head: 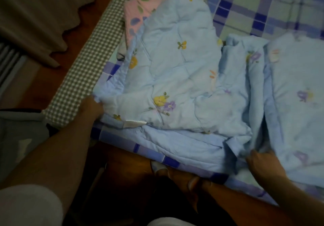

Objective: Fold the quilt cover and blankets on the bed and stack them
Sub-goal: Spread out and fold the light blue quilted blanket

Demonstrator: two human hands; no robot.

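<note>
Checked bedsheet underlies the blue quilt, both hands' grip clamped on its edges.

The quilt lies on the bed sheet at the middle, a second folded blanket just beside it at 3 o'clock. At 11 o'clock a third cloth sticks out from under the quilt — the bed's edge band runs at 9 o'clock. The left hand meets the quilt's corner at 8 o'clock, the right hand its folds at 5 o'clock.

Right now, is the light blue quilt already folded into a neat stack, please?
No, the light blue quilt lies rumpled across the bed, both hands gripping its edges.
</note>
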